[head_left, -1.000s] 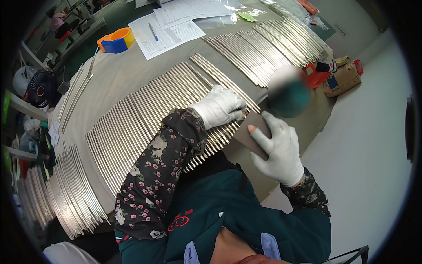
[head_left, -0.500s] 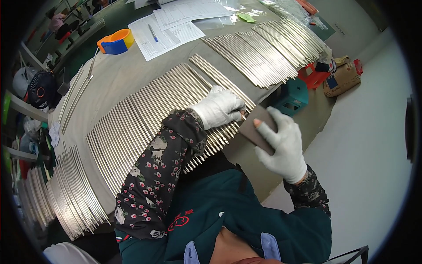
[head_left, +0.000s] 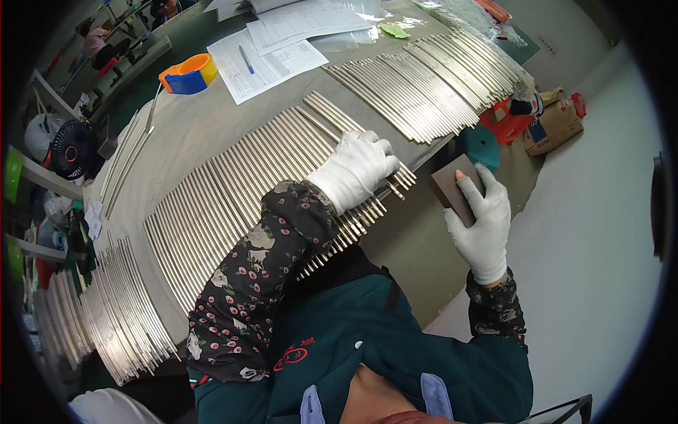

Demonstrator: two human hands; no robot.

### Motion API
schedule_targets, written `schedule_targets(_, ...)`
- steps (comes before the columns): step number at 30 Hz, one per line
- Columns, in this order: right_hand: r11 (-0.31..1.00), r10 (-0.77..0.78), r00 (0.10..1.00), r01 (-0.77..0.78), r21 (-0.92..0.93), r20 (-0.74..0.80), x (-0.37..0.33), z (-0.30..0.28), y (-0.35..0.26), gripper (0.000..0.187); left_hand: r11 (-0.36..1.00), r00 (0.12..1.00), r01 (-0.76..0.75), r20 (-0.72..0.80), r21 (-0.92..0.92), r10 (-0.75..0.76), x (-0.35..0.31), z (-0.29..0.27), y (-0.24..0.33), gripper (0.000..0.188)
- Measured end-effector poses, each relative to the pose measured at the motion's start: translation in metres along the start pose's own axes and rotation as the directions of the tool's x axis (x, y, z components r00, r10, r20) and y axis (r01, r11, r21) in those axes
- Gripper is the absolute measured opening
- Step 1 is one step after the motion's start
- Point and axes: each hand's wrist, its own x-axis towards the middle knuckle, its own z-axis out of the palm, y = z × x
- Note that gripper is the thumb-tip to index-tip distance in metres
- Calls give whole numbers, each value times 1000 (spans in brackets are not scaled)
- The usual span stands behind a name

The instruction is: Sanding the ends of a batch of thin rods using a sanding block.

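Metal rods [head_left: 212, 205] lie side by side on the desk [head_left: 183, 134]. Left hand [head_left: 357, 169] curls over them; clamping cannot be confirmed. Right hand [head_left: 482, 230] grips a brown block [head_left: 450, 192], clear of them. Advised: steady rods, hold block square. Versus the earlier frame, block has moved rightward from rod ends.

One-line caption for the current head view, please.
Gloved left hand rests on a row of metal rods while the right hand holds a brown block off to the right.
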Motion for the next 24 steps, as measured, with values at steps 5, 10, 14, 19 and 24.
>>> schedule_targets(5, 999, 44, 999, -43, 17, -12, -8, -2, 10, 57, 967, 926, 190, 358, -169, -119, -4, -31, -8, 17)
schedule_targets(10, 999, 43, 999, -44, 15, 4, -8, 0, 10, 57, 977, 842, 182, 530, -111, -96, -5, -40, -6, 23)
schedule_targets(14, 999, 39, 999, -39, 19, 3, -8, 0, 10, 57, 976, 799, 178, 597, -128, -67, 5, -41, -4, 24)
schedule_targets(19, 997, -18, 1000, 18, 77, 1, -5, -4, -5, 59, 872, 950, 170, 313, -458, -21, -11, -10, -11, 16)
schedule_targets(24, 952, -292, 941, 269, 146, 169, -2, -4, -50, 55, 879, 961, 141, 276, -455, -11, -10, -4, -11, 12)
